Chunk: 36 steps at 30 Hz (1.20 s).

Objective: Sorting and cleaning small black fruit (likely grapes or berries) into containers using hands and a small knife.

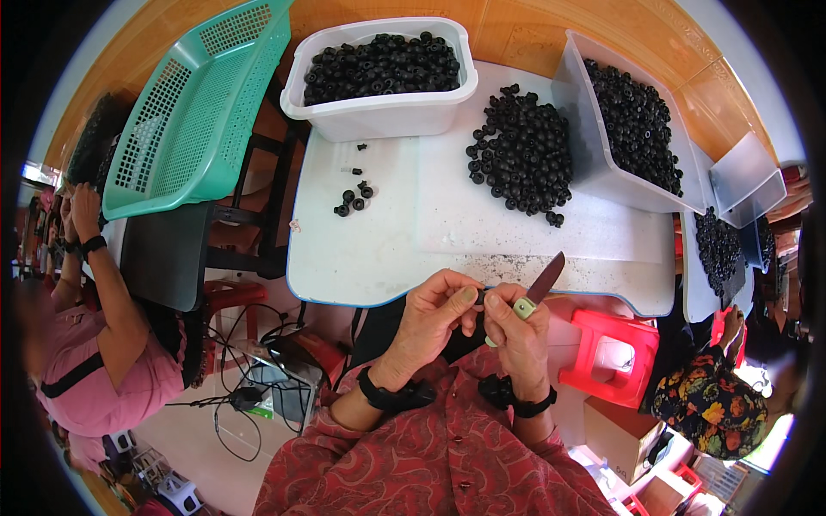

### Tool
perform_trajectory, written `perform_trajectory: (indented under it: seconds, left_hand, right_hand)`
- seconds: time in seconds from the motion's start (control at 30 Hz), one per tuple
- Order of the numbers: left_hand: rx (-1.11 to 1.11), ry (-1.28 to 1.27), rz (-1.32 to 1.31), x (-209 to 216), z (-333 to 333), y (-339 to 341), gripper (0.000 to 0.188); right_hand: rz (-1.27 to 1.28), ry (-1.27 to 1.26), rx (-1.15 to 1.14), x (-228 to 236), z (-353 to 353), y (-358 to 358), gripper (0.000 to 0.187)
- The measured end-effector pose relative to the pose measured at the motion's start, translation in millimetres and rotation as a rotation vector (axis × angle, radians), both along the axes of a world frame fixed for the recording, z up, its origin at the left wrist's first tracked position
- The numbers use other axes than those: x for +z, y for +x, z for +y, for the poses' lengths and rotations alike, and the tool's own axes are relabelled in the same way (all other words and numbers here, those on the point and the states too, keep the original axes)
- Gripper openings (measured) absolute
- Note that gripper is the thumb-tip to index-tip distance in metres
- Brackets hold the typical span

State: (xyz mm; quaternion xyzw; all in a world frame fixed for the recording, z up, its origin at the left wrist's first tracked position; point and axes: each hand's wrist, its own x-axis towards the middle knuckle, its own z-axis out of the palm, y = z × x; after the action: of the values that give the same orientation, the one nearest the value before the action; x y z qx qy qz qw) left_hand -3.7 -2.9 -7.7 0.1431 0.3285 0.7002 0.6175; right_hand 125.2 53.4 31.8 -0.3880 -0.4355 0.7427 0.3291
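My left hand (pixel 437 311) and my right hand (pixel 519 331) meet in front of my chest, just off the table's near edge. In my right hand is a knife with a pale green handle (pixel 523 308); its dark blade (pixel 548 276) points up and to the right. Between my left thumb and fingers I pinch a small black part (pixel 481 296), mostly hidden by the fingertips, and my right fingertips touch it too. Beyond my hands a heap of small round black parts (pixel 523 155) lies on the white table (pixel 379 249). Several loose black parts (pixel 352 199) lie farther left.
A white tub (pixel 379 116) and a translucent bin (pixel 594 163), both full of black parts, stand at the back. Left is a green mesh basket (pixel 185 120). A red stool (pixel 609 357) and cables (pixel 245 397) are below. People (pixel 116 361) work at both sides.
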Motion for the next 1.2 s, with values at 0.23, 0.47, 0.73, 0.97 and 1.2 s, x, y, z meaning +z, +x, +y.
perform_trajectory:
  seconds: [0.23, 0.47, 0.73, 0.97, 1.2]
  left_hand:
    - [-0.063, 0.007, -0.189, -1, -2, -3, 0.016]
    - [-0.058, -0.009, -0.234, 7, -1, -3, 0.017]
    - [-0.016, 0.017, -0.207, 0, -3, -2, 0.015]
    - [-0.001, -0.008, -0.165, 1, -4, 0, 0.013]
    - [0.021, 0.002, -0.153, 2, -3, 1, 0.015]
  right_hand:
    - [0.003, -0.016, 0.035, -5, 0, 2, 0.013]
    - [-0.447, 0.521, -0.041, -21, -1, 1, 0.014]
    - [-0.694, 0.99, 0.08, -13, -3, -9, 0.042]
    - [-0.759, 1.027, 0.073, -12, -4, -11, 0.047]
    - [-0.78, 1.017, 0.073, -14, -4, -12, 0.045]
